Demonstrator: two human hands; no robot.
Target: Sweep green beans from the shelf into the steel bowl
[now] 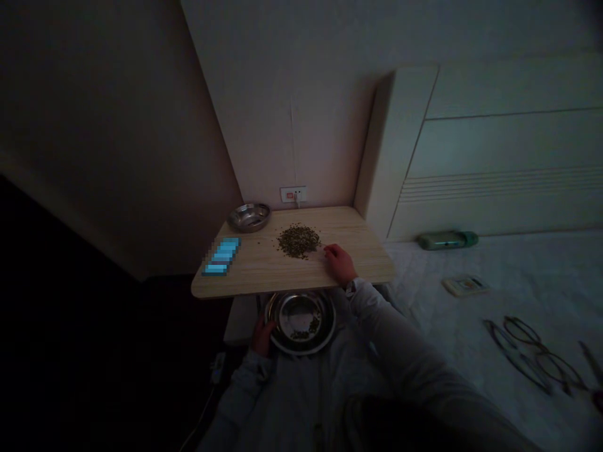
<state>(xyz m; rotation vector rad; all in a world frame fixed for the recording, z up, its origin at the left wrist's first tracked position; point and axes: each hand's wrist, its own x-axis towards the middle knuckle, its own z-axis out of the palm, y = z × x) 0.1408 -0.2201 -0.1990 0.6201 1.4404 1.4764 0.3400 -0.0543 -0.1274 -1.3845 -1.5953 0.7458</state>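
Observation:
On the light wooden tabletop lies a loose heap of small dark greenish grains (296, 240), with a few scattered around it. My right hand (340, 265) is at the heap's right side, fingers pinched together. A thin pale utensil (321, 245) seems to reach from the fingertips to the grains; its kind is too dim to tell. Below the table's front edge, my left hand (262, 338) grips the left rim of a round metal bowl (325, 339). Some of the same grains lie along the bowl's lower and right inside.
The small table (264, 276) also bears a shiny metal bowl (249, 218) at back left and a blurred-out lit screen (221, 256). A plugged socket (293, 194) is behind. On the bed at right lie a green case (446, 240), a phone-like object (466, 285) and glasses (522, 355).

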